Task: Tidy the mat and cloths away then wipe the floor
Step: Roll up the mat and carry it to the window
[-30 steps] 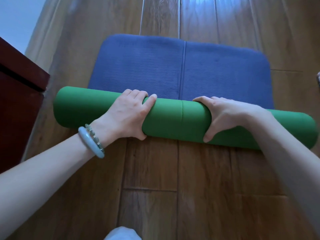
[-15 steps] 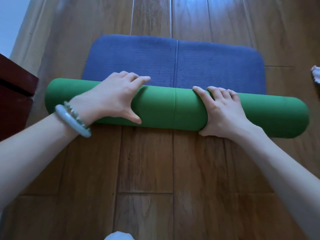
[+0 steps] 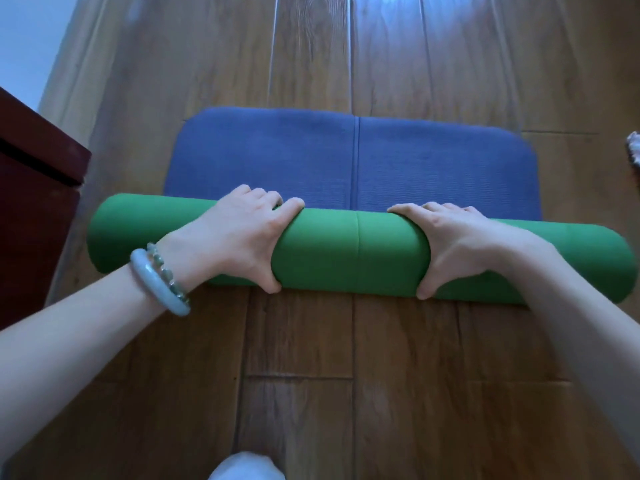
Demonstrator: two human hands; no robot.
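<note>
Rolling up the green-backed blue foam mat (image 3: 353, 252)
Left hand (image 3: 239, 237) and right hand (image 3: 460, 247) clasp the crosswise roll; flat blue remainder lies straight ahead

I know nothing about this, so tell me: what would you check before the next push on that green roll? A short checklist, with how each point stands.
1. Left hand grips the green roll, thumb on the near side: ok.
2. Right hand grips it the same way: ok.
3. Flat blue part ahead lies smooth, with nothing on it: ok.
4. Roll's left end stands apart from the dark cabinet, though close: ok.
5. Pale thing at the right edge lies off the mat: ok.
6. Layers wound tight and even at the ends: cannot tell, as the ends face sideways.
</note>
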